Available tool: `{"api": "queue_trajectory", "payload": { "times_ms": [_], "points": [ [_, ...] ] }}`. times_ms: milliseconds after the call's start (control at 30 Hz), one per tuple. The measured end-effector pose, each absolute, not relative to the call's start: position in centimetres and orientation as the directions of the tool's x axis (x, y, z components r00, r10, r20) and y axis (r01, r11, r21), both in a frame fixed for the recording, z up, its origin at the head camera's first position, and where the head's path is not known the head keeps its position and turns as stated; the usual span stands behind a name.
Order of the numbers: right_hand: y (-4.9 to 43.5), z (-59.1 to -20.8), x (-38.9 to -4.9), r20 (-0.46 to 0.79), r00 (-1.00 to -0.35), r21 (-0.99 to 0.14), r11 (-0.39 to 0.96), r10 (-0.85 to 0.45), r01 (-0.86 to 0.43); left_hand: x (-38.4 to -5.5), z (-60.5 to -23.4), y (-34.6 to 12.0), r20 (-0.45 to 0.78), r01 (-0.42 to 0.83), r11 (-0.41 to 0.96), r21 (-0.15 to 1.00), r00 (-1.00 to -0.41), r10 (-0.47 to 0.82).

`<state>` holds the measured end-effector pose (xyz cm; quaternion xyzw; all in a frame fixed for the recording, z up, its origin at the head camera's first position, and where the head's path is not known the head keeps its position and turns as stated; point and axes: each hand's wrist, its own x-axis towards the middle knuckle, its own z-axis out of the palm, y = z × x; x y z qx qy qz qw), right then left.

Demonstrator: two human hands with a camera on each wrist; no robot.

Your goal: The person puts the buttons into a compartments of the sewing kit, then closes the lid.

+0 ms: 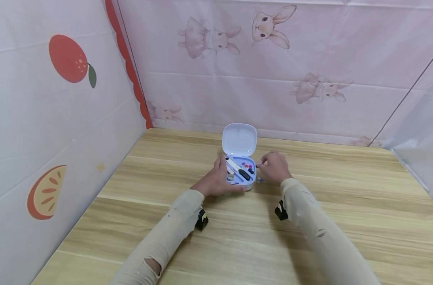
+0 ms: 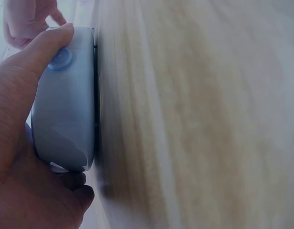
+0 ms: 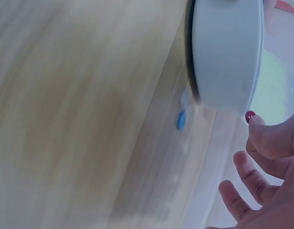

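Observation:
A small white and pale-blue sewing box (image 1: 250, 185) stands on the table with its lid (image 1: 239, 139) raised. My left hand (image 1: 216, 180) grips the box from the left, its thumb along the front wall beside the round blue catch (image 2: 61, 58). To the right, my right hand (image 1: 276, 167) pinches a small red button (image 3: 250, 116) between thumb and forefinger, close to the box's rim. Several coloured buttons (image 1: 250, 171) lie in the right compartment. A white-and-black tool (image 1: 237, 168) lies diagonally across the insert, with a small metallic piece (image 1: 230, 177) left of it.
A small blue-handled piece (image 3: 181, 119) with a pale flat end lies on the wooden table (image 1: 159, 174), close to the right of the box. Behind the table hangs a pink cloth (image 1: 216, 95) with rabbit prints; a white fruit-print cloth (image 1: 81, 130) hangs at left.

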<state>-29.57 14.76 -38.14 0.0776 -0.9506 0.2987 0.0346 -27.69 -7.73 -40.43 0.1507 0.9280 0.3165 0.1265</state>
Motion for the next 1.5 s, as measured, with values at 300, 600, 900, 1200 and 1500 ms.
{"api": "queue_trajectory", "payload": {
  "times_ms": [300, 600, 900, 1200, 1500],
  "points": [
    [13.0, -38.3, -29.8, 0.099, -0.99, -0.605, 0.783, -0.106, -0.144, -27.8, -40.5, -7.8, -0.136, 0.214, 0.758, 0.616, -0.919, 0.371],
    [12.0, -38.3, -29.5, 0.078, -0.995, -0.579, 0.809, -0.069, -0.102, -27.7, -40.4, -7.7, -0.123, 0.223, 0.745, 0.628, -0.918, 0.378],
    [11.7, -38.1, -29.3, 0.089, -0.996, -0.578, 0.813, -0.027, -0.073, -27.8, -40.3, -7.7, -0.113, 0.233, 0.739, 0.633, -0.916, 0.385],
    [11.7, -38.2, -29.4, 0.102, -0.994, -0.583, 0.808, -0.029, -0.084, -27.7, -40.2, -7.8, -0.111, 0.235, 0.737, 0.634, -0.915, 0.388],
    [11.8, -38.7, -29.6, 0.068, -0.998, -0.661, 0.748, -0.014, -0.055, -27.7, -40.5, -7.8, -0.107, 0.24, 0.737, 0.632, -0.915, 0.389]
  ]
}}
